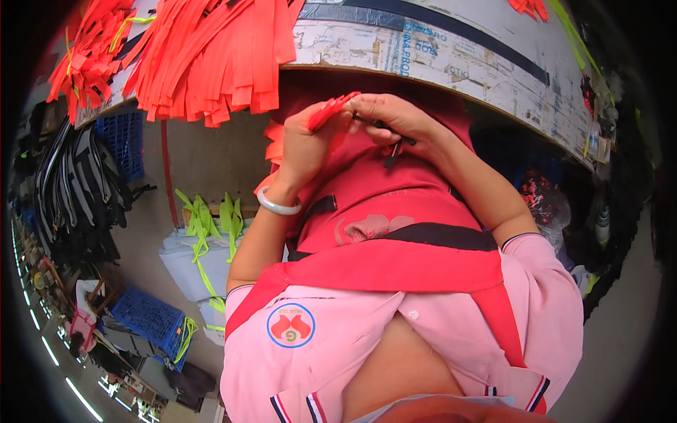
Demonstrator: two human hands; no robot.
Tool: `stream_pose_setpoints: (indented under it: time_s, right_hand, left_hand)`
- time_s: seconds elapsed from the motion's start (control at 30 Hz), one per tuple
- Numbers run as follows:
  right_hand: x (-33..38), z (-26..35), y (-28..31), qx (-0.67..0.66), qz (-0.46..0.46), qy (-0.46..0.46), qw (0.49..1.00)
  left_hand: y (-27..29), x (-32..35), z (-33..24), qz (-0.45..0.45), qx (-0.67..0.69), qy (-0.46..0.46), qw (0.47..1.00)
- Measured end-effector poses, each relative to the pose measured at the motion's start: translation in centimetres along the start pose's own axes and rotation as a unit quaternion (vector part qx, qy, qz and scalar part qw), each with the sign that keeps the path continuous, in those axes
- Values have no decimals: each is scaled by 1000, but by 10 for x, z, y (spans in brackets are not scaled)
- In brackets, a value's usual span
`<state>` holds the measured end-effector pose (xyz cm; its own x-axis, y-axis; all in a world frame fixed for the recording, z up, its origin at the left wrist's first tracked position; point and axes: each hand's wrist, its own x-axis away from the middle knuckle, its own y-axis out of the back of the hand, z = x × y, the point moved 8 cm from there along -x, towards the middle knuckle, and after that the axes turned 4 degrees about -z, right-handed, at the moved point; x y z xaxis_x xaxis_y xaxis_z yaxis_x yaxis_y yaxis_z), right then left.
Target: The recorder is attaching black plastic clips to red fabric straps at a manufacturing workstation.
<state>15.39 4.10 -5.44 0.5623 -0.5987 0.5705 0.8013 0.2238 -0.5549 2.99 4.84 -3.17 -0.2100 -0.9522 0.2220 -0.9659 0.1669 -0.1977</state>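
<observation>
Close in front of my red apron, my two hands meet just below the table edge. My left hand (305, 149), with a pale bangle (278, 202) at its wrist, is closed around a bundle of red-orange fabric strips (328, 111). Some strip ends hang out behind that wrist. At the upper end of the bundle, the fingers of my right hand (398, 115) pinch together. A small black object (392, 151) sticks out under the right palm; its kind is unclear. What the right fingertips pinch is mostly hidden.
Many red-orange strips (218, 67) drape over the edge of the worn white table (352, 46). Black straps or zippers (74, 190) hang at left. White bundles tied with yellow-green strips (190, 261) and a blue crate (151, 317) stand lower left. Another person (83, 324) sits far left.
</observation>
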Motion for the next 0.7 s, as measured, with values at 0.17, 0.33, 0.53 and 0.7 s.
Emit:
stream_pose_setpoints:
  time_s: [0.17,0.33,0.53,0.7]
  right_hand:
    - [-7,-2,4,-37,32,-16,999]
    - [-8,1,10,19,-8,1,1000]
    - [-12,6,7,17,-12,3,1000]
    - [-11,9,6,30,62,5,998]
  left_hand:
    - [-2,1,-6,33,-72,-58,995]
    - [5,-3,-3,2,-4,-25,1000]
    - [8,-9,-3,-37,26,-18,999]
    - [6,-7,1,-61,29,28,997]
